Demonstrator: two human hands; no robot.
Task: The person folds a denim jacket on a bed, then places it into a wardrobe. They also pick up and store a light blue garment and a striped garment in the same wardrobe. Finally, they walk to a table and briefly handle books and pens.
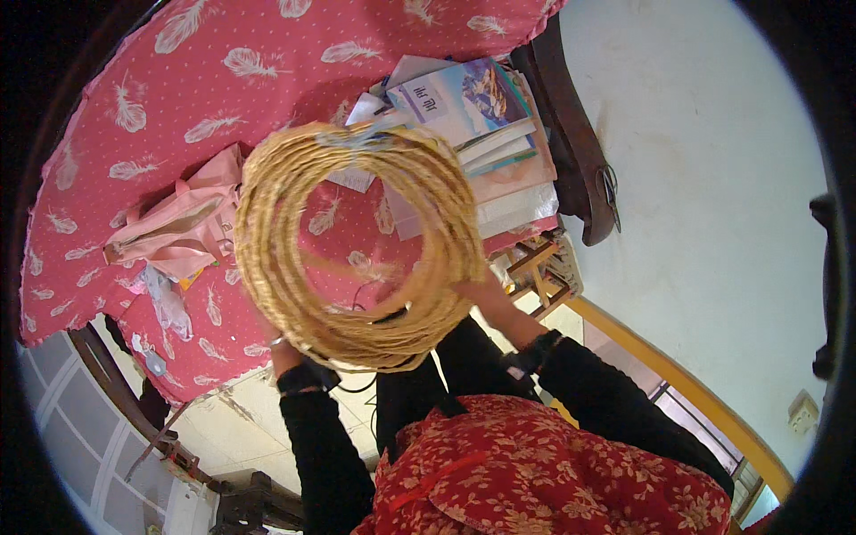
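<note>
A large coil of straw-coloured braided rope (264, 221) is held up before me, its round opening facing my eyes. Pale strips (354, 139) bind its far side. My right hand (485, 294) grips the near right of the ring, with some fingers lost behind the strands and slightly blurred. On the near left, my left hand (273, 331) supports the coil, and most of that hand is hidden by the rope. Beyond and below the coil spreads a pink cloth (287, 93) patterned with white feathers.
Books and papers (461, 100) are stacked at the cloth's right side, beside a dark wooden post (568, 120) with scissors (610, 194) hanging on it. A pink bag (190, 214) lies left, near a crumpled plastic bag (167, 304). A small wooden rack (535, 267) stands by the white wall (682, 167).
</note>
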